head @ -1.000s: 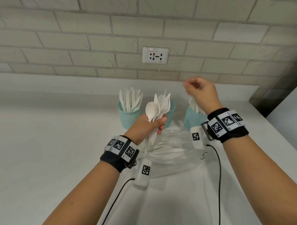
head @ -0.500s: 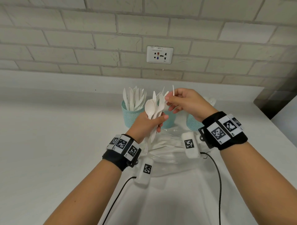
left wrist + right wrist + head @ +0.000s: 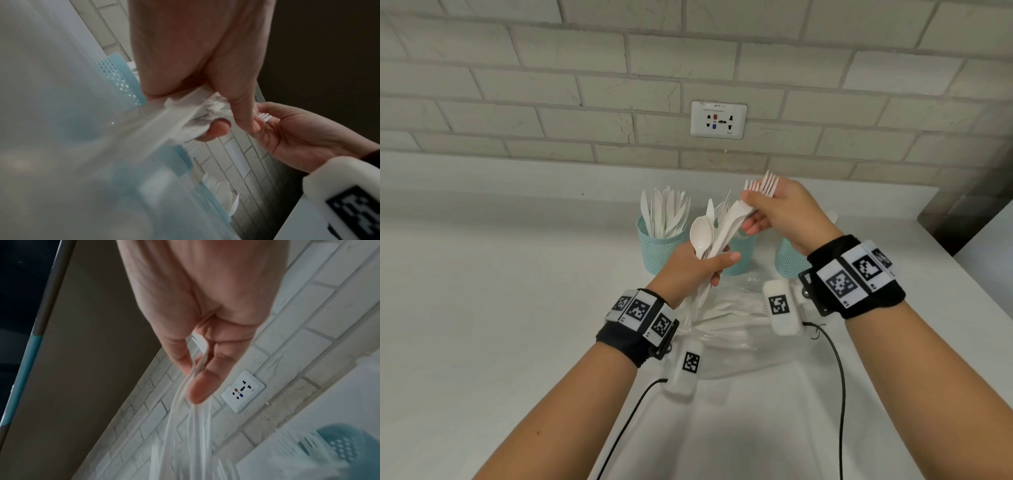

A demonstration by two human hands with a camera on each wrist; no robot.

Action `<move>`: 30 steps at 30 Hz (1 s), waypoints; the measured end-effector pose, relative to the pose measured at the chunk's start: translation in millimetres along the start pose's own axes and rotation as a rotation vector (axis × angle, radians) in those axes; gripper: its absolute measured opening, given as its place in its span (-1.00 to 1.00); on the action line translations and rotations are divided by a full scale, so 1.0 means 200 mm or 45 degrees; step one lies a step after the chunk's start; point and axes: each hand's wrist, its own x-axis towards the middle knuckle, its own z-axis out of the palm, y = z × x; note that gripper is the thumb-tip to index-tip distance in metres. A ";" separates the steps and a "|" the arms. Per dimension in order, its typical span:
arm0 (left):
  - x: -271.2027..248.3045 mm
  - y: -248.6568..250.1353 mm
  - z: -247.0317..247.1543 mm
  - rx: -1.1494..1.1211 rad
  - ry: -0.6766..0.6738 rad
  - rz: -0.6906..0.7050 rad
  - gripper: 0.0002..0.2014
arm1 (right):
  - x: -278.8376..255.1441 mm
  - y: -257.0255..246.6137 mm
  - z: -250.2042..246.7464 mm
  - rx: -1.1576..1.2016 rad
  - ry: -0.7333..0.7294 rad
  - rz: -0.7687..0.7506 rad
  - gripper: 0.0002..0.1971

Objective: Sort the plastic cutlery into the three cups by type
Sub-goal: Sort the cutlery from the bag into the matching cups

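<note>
My left hand (image 3: 717,269) grips a bundle of white plastic cutlery (image 3: 717,236) upright, a spoon (image 3: 701,234) at its front. My right hand (image 3: 751,214) pinches two or three forks (image 3: 765,183) near their heads, tines up; their handles slant down into the bundle. Three teal mesh cups stand behind: the left cup (image 3: 662,248) holds knives, the middle cup (image 3: 741,255) and right cup (image 3: 787,262) are partly hidden by my hands. The left wrist view shows the left hand (image 3: 222,126) round the bundle (image 3: 197,113). In the right wrist view my right hand (image 3: 195,374) pinches fork handles (image 3: 202,353).
A clear plastic bag (image 3: 729,329) with more white cutlery lies on the white counter (image 3: 500,308) just in front of the cups. A wall socket (image 3: 718,119) sits in the brick wall behind. Cables trail from both wrist cameras toward me.
My right hand came back from above the right cup to the bundle, took hold of forks and has lifted them up and to the right. The left hand has stayed put.
</note>
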 end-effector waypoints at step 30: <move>-0.03 0.04 -0.09 -0.253 -0.077 -0.013 -0.83 | 0.31 0.24 -0.01 -0.863 0.343 -0.511 -0.75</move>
